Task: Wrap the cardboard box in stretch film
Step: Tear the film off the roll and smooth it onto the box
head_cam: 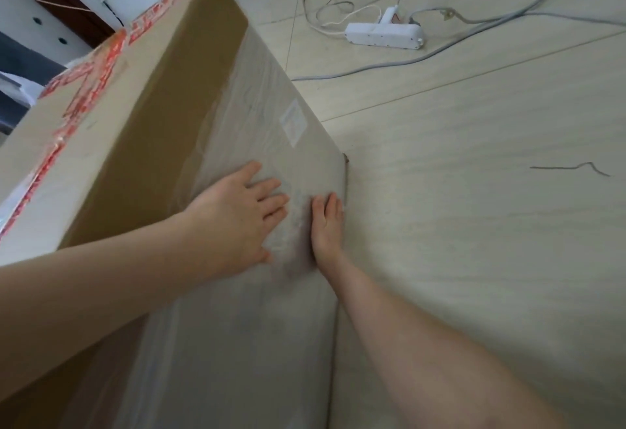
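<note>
cardboard box (142, 144) stands on the floor (474, 225), its lower side covered in stretch film (257, 116). left hand (237, 222) lies flat on the film, fingers straight, slightly spread. right hand (327, 228) presses beside it near the bottom edge, fingers straight, close together.

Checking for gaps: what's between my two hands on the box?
Head view: only wrinkled stretch film over the cardboard box lies between the left hand and right hand.

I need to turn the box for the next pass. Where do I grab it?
Probably the bare cardboard band under the top edge of the cardboard box, one hand per side, coming from above: it stands tall, and stretch film covers the lower face.
</note>
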